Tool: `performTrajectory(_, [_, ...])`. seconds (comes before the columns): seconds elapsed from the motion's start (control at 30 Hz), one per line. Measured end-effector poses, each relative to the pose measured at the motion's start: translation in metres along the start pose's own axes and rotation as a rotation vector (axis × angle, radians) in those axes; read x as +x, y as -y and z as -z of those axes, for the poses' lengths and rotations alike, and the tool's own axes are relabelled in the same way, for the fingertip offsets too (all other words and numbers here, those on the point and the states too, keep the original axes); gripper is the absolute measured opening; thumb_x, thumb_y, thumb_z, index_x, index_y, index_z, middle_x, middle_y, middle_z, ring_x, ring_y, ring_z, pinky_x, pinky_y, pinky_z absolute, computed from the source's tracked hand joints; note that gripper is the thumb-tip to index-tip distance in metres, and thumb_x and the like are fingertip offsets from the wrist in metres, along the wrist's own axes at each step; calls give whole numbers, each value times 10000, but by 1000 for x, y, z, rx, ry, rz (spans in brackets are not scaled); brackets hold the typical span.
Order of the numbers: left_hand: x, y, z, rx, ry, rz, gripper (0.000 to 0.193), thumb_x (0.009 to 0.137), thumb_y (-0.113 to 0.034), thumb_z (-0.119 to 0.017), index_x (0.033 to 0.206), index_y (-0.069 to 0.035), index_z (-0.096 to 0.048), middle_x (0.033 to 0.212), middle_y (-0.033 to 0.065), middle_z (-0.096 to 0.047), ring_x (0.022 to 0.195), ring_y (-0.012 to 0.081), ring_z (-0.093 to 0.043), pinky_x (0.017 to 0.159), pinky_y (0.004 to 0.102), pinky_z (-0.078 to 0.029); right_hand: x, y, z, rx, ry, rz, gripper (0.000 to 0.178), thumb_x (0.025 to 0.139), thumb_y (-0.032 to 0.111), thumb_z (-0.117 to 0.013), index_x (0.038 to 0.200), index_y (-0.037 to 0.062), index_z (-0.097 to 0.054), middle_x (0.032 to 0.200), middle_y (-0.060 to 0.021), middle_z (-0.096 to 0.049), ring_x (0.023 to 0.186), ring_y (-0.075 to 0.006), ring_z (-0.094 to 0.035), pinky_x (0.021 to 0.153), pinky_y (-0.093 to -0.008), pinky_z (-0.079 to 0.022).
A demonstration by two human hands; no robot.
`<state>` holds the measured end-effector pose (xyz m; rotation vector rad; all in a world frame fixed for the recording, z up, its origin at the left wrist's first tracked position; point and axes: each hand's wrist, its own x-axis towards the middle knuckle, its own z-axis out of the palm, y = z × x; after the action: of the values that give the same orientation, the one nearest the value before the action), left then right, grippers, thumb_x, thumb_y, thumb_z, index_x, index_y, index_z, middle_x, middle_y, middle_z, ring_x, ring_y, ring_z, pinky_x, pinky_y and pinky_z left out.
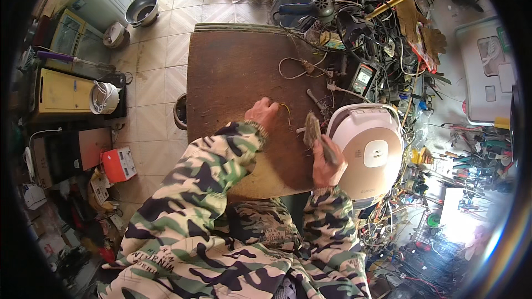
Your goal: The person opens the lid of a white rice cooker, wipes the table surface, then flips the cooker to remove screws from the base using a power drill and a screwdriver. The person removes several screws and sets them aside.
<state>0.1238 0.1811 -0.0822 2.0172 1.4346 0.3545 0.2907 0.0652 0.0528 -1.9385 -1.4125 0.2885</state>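
Note:
My left hand (261,114) is over the middle of the brown wooden table (233,72), its fingers closed. From its fingertips a thin yellow wire (287,109) curves out to the right, the near end being hidden by the fingers. My right hand (328,165) grips the handle of a flat bristle brush (312,132). The bristles point away from me, just above the table's right part. Close beside this hand stands a rice cooker (368,166) with a white and pinkish-gold lid.
A multimeter (363,77), a blue heat gun (307,8) and tangled cables (382,39) crowd the table's far right. A plug with a cord (307,66) lies on the tabletop. Tools (487,160) and a white plastic case (487,72) are at right. A black pan (142,9) sits on the tiled floor.

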Motion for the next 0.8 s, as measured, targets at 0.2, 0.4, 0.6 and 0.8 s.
performTrajectory(0.2, [47, 2, -21, 142, 109, 113, 303, 878, -154, -680, 1178, -129, -638, 1219, 181, -530, 1158, 365, -578, 911, 479, -525, -25, 2, 13, -49, 84, -104, 259, 917, 166, -773, 1113, -1, -745, 963, -167, -746, 855, -287, -736, 773, -360, -570])
performTrajectory(0.4, [33, 7, -22, -196, -91, 143, 228, 877, -216, -714, 1055, -78, -682, 1016, 184, -617, 1012, 395, -643, 859, 484, -529, -24, 0, 18, 4, 54, -44, 263, 890, 104, -791, 1114, -23, -738, 934, -178, -731, 816, -290, -715, 747, -366, -557])
performTrajectory(0.6, [-13, -13, -39, -498, -63, 151, 238, 904, -247, -726, 1014, -38, -751, 916, 182, -750, 867, 326, -738, 778, 429, -584, -23, -6, 23, 2, 18, 4, 270, 890, 93, -790, 1121, -35, -732, 903, -168, -715, 780, -277, -697, 710, -362, -548])
performTrajectory(0.8, [-37, -42, -54, -701, 26, 375, 240, 870, -250, -737, 979, -39, -762, 894, 175, -756, 865, 329, -746, 805, 424, -578, -26, -4, 34, -1, 4, -13, 273, 898, 103, -786, 1125, -38, -730, 882, -161, -708, 763, -268, -690, 687, -353, -544])
